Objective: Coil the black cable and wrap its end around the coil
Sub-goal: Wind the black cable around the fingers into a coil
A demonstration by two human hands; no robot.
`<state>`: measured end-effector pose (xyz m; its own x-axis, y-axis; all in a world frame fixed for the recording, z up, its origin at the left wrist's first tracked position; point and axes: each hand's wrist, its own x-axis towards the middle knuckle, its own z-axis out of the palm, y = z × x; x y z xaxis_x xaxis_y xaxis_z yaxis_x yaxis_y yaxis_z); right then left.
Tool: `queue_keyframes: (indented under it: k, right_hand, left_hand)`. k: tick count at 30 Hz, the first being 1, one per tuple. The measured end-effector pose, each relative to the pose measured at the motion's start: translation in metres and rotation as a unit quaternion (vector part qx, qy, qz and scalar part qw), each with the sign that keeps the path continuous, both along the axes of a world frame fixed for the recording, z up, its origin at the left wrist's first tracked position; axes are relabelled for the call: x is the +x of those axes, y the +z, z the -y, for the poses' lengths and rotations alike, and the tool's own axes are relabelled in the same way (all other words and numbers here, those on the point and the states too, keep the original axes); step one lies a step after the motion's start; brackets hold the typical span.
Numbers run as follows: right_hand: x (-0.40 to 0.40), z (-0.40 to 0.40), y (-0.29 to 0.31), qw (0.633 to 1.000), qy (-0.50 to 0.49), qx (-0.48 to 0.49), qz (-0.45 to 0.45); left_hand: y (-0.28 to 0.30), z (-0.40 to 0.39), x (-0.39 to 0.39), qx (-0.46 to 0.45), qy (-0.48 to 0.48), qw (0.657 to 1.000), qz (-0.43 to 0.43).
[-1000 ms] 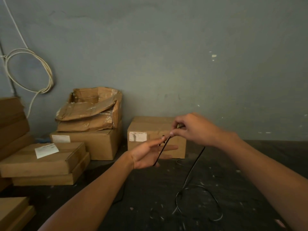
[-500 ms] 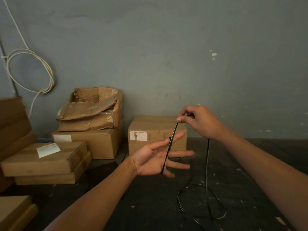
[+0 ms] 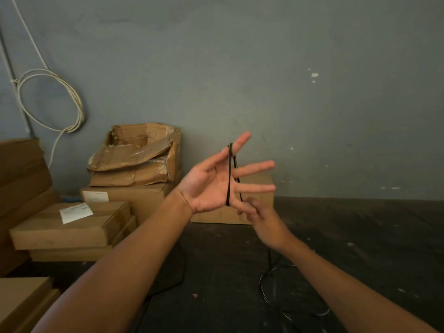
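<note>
My left hand (image 3: 209, 186) is raised with the palm toward me and the fingers spread straight. The thin black cable (image 3: 229, 179) hooks over its index finger and runs straight down across the palm to the little-finger side. A second strand passes behind the fingers down to my right hand (image 3: 264, 224). That hand is blurred, just below the left hand, and its fingertips pinch the cable. From under the right wrist the cable drops to loose loops (image 3: 271, 292) on the dark floor.
A closed cardboard box (image 3: 262, 210) stands against the grey wall behind my hands. A torn open box (image 3: 139, 155) sits on another box to the left, with flat boxes (image 3: 67, 227) stacked beside it. A white cable coil (image 3: 48, 99) hangs on the wall.
My left hand rose and spread wider. My right hand swung from above the left hand down to below it, carrying the cable over the index finger and behind the hand.
</note>
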<state>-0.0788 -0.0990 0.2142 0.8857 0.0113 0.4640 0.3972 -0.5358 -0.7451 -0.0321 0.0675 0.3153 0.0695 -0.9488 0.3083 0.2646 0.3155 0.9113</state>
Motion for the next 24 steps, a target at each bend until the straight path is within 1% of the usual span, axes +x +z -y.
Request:
queue_keyframes:
  k: [3, 5, 7, 10, 13, 17, 20, 22, 24]
  right_hand:
    - [-0.011, -0.020, -0.011, 0.996, 0.017, -0.072, -0.056]
    - [-0.018, -0.031, -0.015, 0.985, 0.046, -0.121, -0.112]
    - [-0.024, -0.042, -0.013, 0.974, 0.074, -0.155, -0.149]
    - [-0.033, -0.055, -0.005, 0.955, 0.130, -0.211, -0.164]
    - [-0.045, -0.065, 0.014, 0.948, 0.157, -0.243, -0.133]
    - [-0.064, -0.073, 0.045, 0.947, 0.149, -0.280, -0.050]
    - [-0.068, -0.069, 0.070, 0.947, 0.111, -0.300, -0.004]
    - [-0.064, -0.059, 0.087, 0.951, 0.076, -0.300, 0.029]
    - [-0.058, -0.048, 0.102, 0.948, 0.032, -0.308, 0.067]
  left_hand:
    - [0.013, -0.011, 0.014, -0.001, 0.077, 0.997, 0.001]
    - [0.018, -0.018, 0.023, -0.009, 0.129, 0.992, -0.004]
    - [0.021, -0.022, 0.030, -0.008, 0.188, 0.982, -0.006]
    - [0.019, -0.028, 0.040, 0.002, 0.254, 0.967, -0.008]
    - [0.008, -0.033, 0.048, 0.023, 0.291, 0.956, -0.015]
    - [-0.013, -0.038, 0.054, 0.045, 0.306, 0.950, -0.042]
    - [-0.028, -0.038, 0.053, 0.067, 0.307, 0.947, -0.067]
    - [-0.038, -0.037, 0.049, 0.071, 0.291, 0.951, -0.081]
    - [-0.046, -0.036, 0.044, 0.085, 0.270, 0.958, -0.052]
